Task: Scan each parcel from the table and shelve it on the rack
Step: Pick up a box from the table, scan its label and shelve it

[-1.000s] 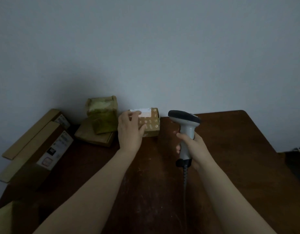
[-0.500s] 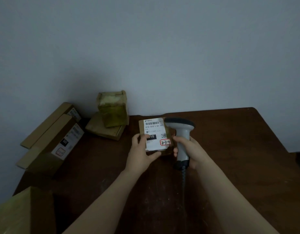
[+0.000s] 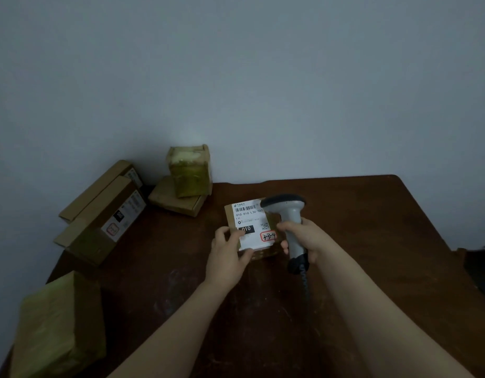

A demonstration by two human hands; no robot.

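My left hand [image 3: 227, 253] grips a small brown parcel [image 3: 251, 230] by its lower left corner, tilted so its white shipping label faces me. The label carries a barcode, a black "010" block and a red-circled handwritten mark. My right hand [image 3: 306, 238] holds a grey barcode scanner [image 3: 289, 214] by its handle, just right of the parcel. The scanner's dark head overlaps the label's upper right corner. A coiled cable hangs from the handle. The rack is out of sight.
On the dark wooden table [image 3: 372, 241], several parcels lie at the left: two long flat cartons [image 3: 105, 205] against the wall, a taped box on a flat box [image 3: 188, 175], and a taped carton [image 3: 58, 326] at the near left corner. A dark object [image 3: 481, 271] stands beyond the right edge.
My left hand picked the small parcel up from near the wall, brought it toward me and turned its label up. The scanner moved in beside the label.
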